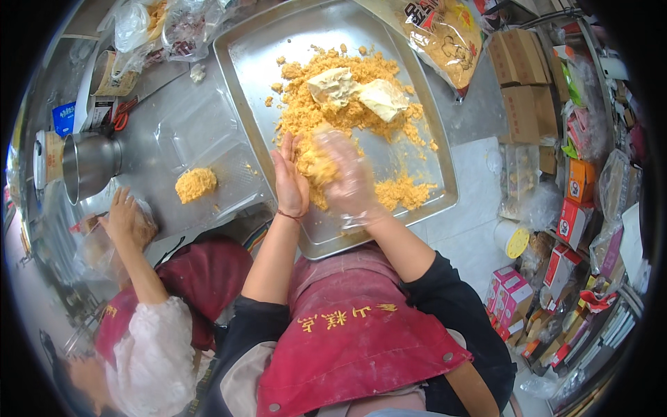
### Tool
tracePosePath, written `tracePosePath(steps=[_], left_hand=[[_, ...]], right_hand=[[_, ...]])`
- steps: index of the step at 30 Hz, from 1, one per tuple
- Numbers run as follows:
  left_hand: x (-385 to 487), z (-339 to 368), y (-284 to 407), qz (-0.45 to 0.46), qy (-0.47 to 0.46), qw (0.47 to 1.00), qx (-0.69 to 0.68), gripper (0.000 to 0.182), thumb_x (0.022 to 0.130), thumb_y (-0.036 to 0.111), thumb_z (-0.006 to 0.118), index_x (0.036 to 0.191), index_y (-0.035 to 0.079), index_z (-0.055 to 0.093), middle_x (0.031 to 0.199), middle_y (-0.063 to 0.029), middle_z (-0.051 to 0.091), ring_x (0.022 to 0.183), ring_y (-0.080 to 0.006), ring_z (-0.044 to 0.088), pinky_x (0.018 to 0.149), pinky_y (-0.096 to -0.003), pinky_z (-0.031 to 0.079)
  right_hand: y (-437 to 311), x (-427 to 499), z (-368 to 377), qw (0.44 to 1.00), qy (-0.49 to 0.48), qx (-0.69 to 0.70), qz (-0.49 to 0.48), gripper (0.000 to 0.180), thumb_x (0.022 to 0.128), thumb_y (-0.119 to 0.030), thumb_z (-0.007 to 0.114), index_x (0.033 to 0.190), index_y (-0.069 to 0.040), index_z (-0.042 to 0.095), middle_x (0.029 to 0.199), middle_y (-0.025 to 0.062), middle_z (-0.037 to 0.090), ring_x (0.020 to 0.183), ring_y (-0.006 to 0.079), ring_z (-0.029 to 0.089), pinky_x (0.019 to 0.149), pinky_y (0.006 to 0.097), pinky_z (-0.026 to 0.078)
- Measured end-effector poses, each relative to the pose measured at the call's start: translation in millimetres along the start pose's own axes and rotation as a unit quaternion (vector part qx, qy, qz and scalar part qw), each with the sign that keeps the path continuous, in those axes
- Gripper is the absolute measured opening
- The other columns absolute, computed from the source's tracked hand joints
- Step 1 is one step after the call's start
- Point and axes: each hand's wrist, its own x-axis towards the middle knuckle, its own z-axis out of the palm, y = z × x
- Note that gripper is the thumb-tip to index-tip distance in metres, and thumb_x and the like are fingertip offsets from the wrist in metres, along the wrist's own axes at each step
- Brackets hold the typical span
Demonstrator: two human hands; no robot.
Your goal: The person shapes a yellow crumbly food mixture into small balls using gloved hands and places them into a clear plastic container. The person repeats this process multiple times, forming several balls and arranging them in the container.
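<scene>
A large metal tray lies before me, with orange-yellow crumbly food heaped on it. Two pale, creamy slabs rest on the heap. Over the tray's near half, a yellow lump is between my two hands. My left hand is bare and upright, its palm against the lump's left side. My right hand, in a clear plastic glove and blurred, presses on the lump from the right. Left of the tray, another yellow lump sits on a clear plastic sheet.
A co-worker's hand touches a plastic bag at the left. Near it stand a steel pot and red-handled scissors. A bag of orange food lies at the tray's upper right. Cardboard boxes and shelves line the right.
</scene>
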Motion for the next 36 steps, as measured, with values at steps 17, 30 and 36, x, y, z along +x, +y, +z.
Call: tracePosePath(steps=[17, 30, 36], left_hand=[[-14, -16, -28, -0.055, 0.237, 0.970, -0.006, 0.074, 0.103, 0.053, 0.037, 0.151, -0.002, 0.028, 0.156, -0.0147, 0.030, 0.146, -0.0244, 0.025, 0.120, -0.0381, 0.012], [-7, 7, -21, -0.052, 0.132, 0.987, -0.070, 0.073, 0.102, 0.056, 0.036, 0.149, 0.000, 0.033, 0.152, -0.0144, 0.037, 0.140, -0.0261, 0.035, 0.116, -0.0429, 0.026], [9, -4, -19, -0.004, 0.086, 0.990, -0.111, 0.072, 0.103, 0.058, 0.031, 0.143, 0.000, 0.044, 0.147, -0.0151, 0.042, 0.137, -0.0257, 0.037, 0.116, -0.0425, 0.026]], right_hand=[[26, -39, -26, 0.954, -0.097, -0.221, 0.178, 0.083, 0.089, -0.041, 0.065, 0.156, -0.014, 0.025, 0.163, 0.0154, 0.015, 0.152, 0.0319, 0.010, 0.121, 0.0481, 0.014], [27, -13, 9, 0.941, 0.064, 0.214, 0.256, 0.057, 0.080, 0.002, 0.064, 0.134, -0.012, 0.055, 0.136, 0.0180, 0.055, 0.124, 0.0395, 0.052, 0.106, 0.0410, 0.043], [-8, -28, 16, 0.990, 0.075, 0.060, 0.101, 0.054, 0.081, 0.000, 0.064, 0.134, -0.005, 0.054, 0.142, 0.0214, 0.050, 0.133, 0.0399, 0.045, 0.108, 0.0428, 0.041]])
